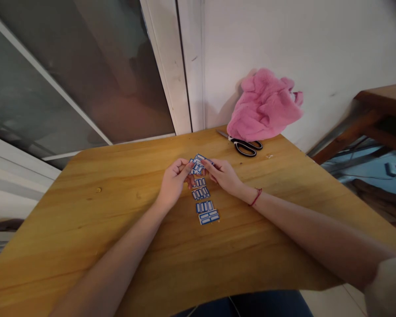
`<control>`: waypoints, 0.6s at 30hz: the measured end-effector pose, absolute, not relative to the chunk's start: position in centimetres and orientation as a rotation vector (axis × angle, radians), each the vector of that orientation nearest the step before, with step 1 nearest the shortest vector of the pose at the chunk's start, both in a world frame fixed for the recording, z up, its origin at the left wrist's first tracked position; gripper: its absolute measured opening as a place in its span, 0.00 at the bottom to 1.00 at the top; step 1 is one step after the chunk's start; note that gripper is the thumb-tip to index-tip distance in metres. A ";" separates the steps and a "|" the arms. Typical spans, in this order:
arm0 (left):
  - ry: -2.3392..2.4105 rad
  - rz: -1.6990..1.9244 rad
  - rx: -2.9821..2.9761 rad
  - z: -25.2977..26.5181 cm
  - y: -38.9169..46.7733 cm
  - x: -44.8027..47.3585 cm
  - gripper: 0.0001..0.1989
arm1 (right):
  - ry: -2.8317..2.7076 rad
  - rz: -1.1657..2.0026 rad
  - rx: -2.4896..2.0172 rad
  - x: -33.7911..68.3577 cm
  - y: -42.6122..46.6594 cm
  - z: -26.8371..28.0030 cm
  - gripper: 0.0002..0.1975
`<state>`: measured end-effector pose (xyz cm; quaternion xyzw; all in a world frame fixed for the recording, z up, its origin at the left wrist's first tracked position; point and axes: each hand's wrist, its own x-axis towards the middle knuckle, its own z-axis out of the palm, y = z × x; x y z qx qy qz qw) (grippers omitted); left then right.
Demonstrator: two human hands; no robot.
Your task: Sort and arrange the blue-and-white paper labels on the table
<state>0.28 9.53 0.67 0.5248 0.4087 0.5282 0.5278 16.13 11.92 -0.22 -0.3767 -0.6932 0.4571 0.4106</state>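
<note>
Between my two hands, a little above the wooden table, is a small bunch of white label pieces with blue borders (198, 164). My left hand (175, 180) pinches the bunch from the left, thumb on top. From the right, my right hand (225, 175) grips it with thumb and fingers; a thin red bracelet (256, 197) circles that wrist. Below the hands, more blue-bordered label pieces (201, 193) lie in a column on the table. The lowest label piece (209, 216) has wider boxes and lies nearest to me. My fingers partly cover the upper ones.
Black-handled scissors (246, 146) lie at the table's back edge, partly beneath a bunched pink plush cloth (265, 105) against the wall. A tiny yellowish scrap (99, 189) lies on the table (119, 229) at left. Glass panels (86, 66) stand behind; a darker wooden table (383, 105) is at right.
</note>
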 end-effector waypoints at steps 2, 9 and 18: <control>0.985 1.269 1.243 0.6 9.5 0.2 0.13 | -1.776 1.175 -0.936 16.1 11.9 -0.2 0.23; 0.958 1.198 1.232 0.6 9.6 0.1 0.13 | -1.775 1.064 -0.952 16.2 11.8 -0.3 0.21; 1.045 1.175 1.386 0.9 10.2 -0.2 0.10 | -1.872 0.874 -1.062 16.2 12.3 -0.5 0.19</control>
